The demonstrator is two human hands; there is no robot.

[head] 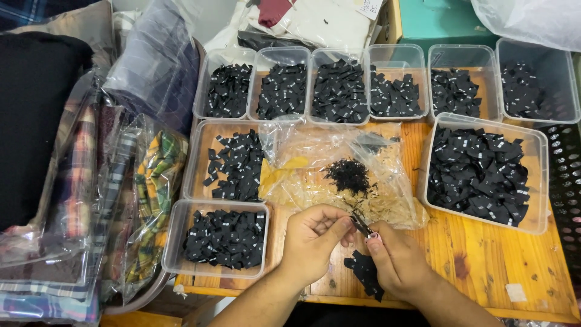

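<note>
Item: small black woven label (pixel 361 224), pinched between our left hand (pixel 311 242) and right hand (pixel 396 263) near the wooden desk's (pixel 484 260) front edge, fingers clamped on it. Sorting step; next, we judged, matching a clear plastic tub (pixel 221 239).

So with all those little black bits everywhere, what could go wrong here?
The small black label pinched between the left hand and right hand could slip and drop into the wrong clear tub nearby. The loose black trimmings lie on a crinkled plastic bag, so a nudge might scatter them. The small pile of labels under the right hand lies near the table edge and could fall off.
</note>
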